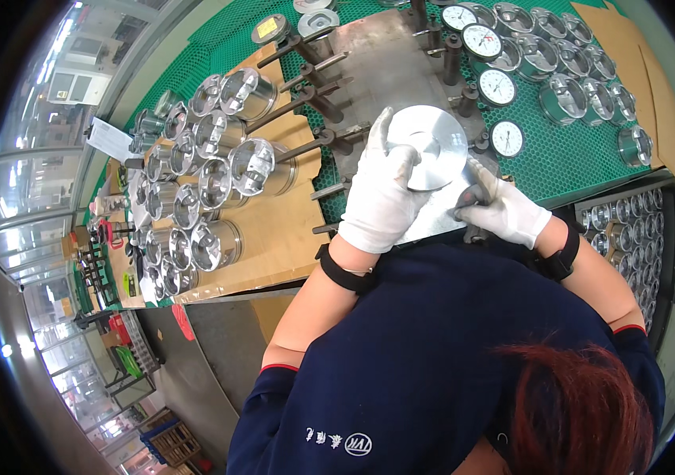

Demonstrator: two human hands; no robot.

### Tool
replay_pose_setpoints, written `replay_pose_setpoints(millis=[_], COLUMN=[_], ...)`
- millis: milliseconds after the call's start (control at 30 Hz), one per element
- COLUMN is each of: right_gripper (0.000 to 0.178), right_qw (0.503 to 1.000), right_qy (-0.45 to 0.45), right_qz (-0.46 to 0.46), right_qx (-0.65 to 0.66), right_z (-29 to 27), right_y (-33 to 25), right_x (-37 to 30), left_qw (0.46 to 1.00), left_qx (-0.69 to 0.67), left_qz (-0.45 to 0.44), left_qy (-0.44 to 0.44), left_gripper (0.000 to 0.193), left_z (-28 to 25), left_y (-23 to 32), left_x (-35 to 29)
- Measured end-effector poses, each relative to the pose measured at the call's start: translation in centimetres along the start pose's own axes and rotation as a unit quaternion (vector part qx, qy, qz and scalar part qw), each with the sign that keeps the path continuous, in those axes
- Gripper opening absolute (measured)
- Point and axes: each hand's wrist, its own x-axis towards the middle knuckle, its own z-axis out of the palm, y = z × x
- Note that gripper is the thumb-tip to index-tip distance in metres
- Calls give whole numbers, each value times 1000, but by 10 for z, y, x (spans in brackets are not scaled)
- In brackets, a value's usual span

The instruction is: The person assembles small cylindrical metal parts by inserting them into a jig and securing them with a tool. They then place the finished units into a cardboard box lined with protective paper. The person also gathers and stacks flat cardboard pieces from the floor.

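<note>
A shiny metal piston (pixel 440 162) sits with its round flat crown facing up, at the near end of a steel measuring plate (pixel 381 67). My left hand (pixel 377 198), in a white glove, grips its left side, the thumb over the crown and the index finger stretched along the edge. My right hand (pixel 507 212), also gloved, is closed at the piston's lower right. Its thumb and fingers pinch around a small dark rounded piece (pixel 470 196), whose kind I cannot make out. Just beyond that hand stands a white dial gauge (pixel 506 138).
Several pistons (pixel 262 166) stand on brown cardboard (pixel 274 253) at the left, and more pistons (pixel 563 99) on the green mat (pixel 543 170) at the right. Posts with rods (pixel 325 103) line the plate. A dial gauge (pixel 497 87) stands among others. A rack of small metal parts (pixel 630 237) is lower right.
</note>
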Motion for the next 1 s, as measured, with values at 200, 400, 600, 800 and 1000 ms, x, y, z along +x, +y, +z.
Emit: replay_pose_setpoints(millis=[200,400,600,800,1000], right_gripper=[94,54,54,48,41], right_qw=[986,944,897,901,935], right_qy=[36,120,226,402,224], right_qz=[-146,-256,-232,-31,167], right_qx=[-71,173,300,160,217], right_z=[-5,-47,-131,-162,-157], right_y=[2,10,64,74,97], right_x=[-8,-35,-88,-55,42], left_qw=[998,769,971,947,925], left_qx=[-53,-609,-20,282,353], left_qz=[16,-133,-84,-154,-116], left_qy=[0,-139,223,10,-77], left_gripper=[49,73,50,40,44], left_z=[-17,-49,-89,-134,-128], left_y=[10,78,1,-116,-121], left_x=[1,10,11,-56,-36])
